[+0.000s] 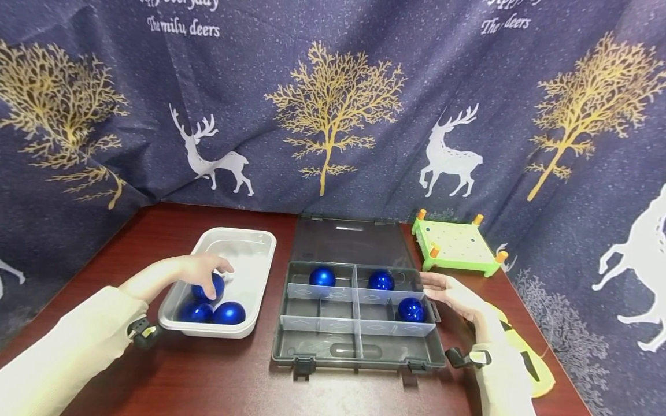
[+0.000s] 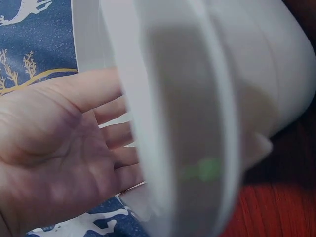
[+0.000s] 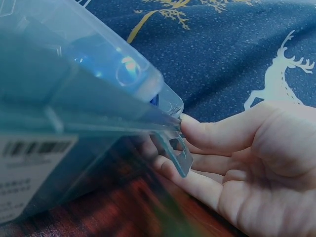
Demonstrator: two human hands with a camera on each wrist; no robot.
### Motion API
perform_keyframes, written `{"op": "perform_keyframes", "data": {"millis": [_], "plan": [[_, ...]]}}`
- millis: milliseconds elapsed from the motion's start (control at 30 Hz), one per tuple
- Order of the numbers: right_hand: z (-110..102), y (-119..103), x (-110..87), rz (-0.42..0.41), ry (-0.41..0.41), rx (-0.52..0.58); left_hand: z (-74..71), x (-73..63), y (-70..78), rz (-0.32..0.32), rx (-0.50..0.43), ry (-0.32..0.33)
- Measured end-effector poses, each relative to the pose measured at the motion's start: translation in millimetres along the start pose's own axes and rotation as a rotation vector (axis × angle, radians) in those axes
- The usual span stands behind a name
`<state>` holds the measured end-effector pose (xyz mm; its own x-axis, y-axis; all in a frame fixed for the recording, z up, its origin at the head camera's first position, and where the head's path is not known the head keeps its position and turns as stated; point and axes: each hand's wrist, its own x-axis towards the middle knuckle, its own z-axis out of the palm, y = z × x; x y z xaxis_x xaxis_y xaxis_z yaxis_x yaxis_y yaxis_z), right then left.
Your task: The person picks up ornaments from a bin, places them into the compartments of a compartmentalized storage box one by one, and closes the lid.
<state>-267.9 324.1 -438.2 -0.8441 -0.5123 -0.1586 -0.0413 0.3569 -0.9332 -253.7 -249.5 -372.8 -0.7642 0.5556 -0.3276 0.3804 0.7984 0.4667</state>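
My left hand [image 1: 200, 273] reaches into the white basin [image 1: 267, 254], its thumb and fingers spread around a shiny blue ball [image 1: 215, 284]. In the left wrist view the palm shows bare; the basin's rim hides the fingertips. Two more blue balls, one at the front left [image 1: 196, 312] and one at the front right [image 1: 229, 314], lie in the basin. My right hand [image 1: 451, 293] holds the right edge of a grey compartment box [image 1: 359, 364], with the thumb at the rim and fingers beside the side latch [image 3: 175, 153]. Inside the box sit three blue balls, two at the back and one in the middle row at right [image 1: 411, 310].
The box's clear grey lid [image 1: 351, 240] lies folded back behind it. A green toy bed [image 1: 458, 245] with orange posts stands at the back right. Yellow-and-black material [image 1: 525, 358] lies beneath the right forearm. A deer-print cloth [image 1: 333, 115] hangs behind the dark red table [image 1: 208, 375].
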Motion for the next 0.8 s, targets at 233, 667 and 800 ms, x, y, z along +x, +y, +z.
{"op": "perform_keyframes", "data": {"millis": [233, 667, 800], "plan": [[1.3, -3.4, -1.2, 0.000, 0.008, -0.012, -1.2, -0.2, 0.6, -0.010, 0.028, -0.026], [1.1, -2.0, -2.2, -0.028, 0.018, -0.015, 0.5, 1.2, 2.1, -0.017, 0.096, -0.015], [1.5, -2.9, -2.0, -0.042, 0.013, -0.023, 0.7, 1.5, 3.1, -0.024, 0.101, -0.009]]}}
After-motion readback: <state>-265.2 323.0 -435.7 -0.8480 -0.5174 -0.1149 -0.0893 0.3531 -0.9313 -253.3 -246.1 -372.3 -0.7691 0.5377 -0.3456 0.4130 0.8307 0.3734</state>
